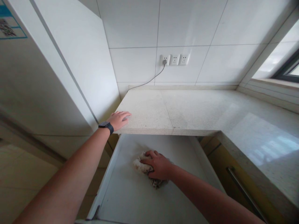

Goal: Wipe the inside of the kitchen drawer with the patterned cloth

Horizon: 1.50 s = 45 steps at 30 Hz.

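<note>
At bottom middle, my right hand (161, 166) has fingers clamped on a cloth (140, 165) in the drawer (123, 199); leaning could slide my left hand (117, 120), fingers apart, off the worktop (198, 109).

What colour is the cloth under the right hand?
The cloth is off-white with dark, brownish patterned patches; the head view shows it.

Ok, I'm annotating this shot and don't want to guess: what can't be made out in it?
All in the head view:
Crumpled white-and-brown cloth: partly hidden by the right hand.
Open white drawer: back end hidden under the pale speckled stone countertop.
Thin grey cable: lower end hidden past the countertop's back left corner.
Blue-bordered sticker with a QR code: cut off by the left edge.
Black wristwatch: display too small to read.
</note>
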Motion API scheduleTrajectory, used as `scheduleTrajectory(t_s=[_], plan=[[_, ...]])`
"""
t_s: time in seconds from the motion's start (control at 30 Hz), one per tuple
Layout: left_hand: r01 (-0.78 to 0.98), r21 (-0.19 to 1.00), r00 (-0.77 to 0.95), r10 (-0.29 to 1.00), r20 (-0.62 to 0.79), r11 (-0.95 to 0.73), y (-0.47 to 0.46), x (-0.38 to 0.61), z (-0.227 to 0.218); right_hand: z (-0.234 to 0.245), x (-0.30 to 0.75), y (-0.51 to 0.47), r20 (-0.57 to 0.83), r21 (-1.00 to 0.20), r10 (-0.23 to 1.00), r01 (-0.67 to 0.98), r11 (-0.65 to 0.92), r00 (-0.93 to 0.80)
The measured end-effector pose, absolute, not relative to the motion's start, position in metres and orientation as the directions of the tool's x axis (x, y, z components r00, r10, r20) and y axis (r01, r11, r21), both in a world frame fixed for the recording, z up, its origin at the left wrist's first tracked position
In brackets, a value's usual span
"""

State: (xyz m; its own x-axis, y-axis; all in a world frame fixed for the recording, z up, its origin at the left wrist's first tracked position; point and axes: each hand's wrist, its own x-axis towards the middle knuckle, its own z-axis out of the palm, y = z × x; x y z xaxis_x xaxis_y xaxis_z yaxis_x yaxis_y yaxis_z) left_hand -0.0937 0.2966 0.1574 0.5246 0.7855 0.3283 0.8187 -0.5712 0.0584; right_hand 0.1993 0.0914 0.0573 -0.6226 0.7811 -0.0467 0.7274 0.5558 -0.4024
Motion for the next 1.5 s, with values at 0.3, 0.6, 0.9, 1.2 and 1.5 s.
scheduleTrajectory(t_s=[0.3,0.6,0.9,1.2,1.5], plan=[[0.820,0.056,0.522,0.785,0.333,-0.569,0.2979,-0.0950,0.1556,0.0558,0.1977,0.0920,-0.048,-0.389,0.787,0.737,0.553,-0.615],[0.832,0.071,0.503,0.801,0.325,-0.551,0.2944,-0.0921,0.1595,0.0555,0.1994,0.0918,-0.039,-0.386,0.784,0.733,0.561,-0.620],[0.818,0.070,0.520,0.786,0.335,-0.571,0.2973,-0.0932,0.1570,0.0579,0.1995,0.0912,-0.043,-0.408,0.782,0.725,0.554,-0.622],[0.822,0.071,0.513,0.788,0.341,-0.566,0.2977,-0.0939,0.1554,0.0568,0.1992,0.0914,-0.025,-0.404,0.786,0.726,0.557,-0.617],[0.823,0.069,0.510,0.788,0.346,-0.563,0.2973,-0.0934,0.1560,0.0557,0.1990,0.0907,-0.010,-0.405,0.787,0.722,0.561,-0.617]])
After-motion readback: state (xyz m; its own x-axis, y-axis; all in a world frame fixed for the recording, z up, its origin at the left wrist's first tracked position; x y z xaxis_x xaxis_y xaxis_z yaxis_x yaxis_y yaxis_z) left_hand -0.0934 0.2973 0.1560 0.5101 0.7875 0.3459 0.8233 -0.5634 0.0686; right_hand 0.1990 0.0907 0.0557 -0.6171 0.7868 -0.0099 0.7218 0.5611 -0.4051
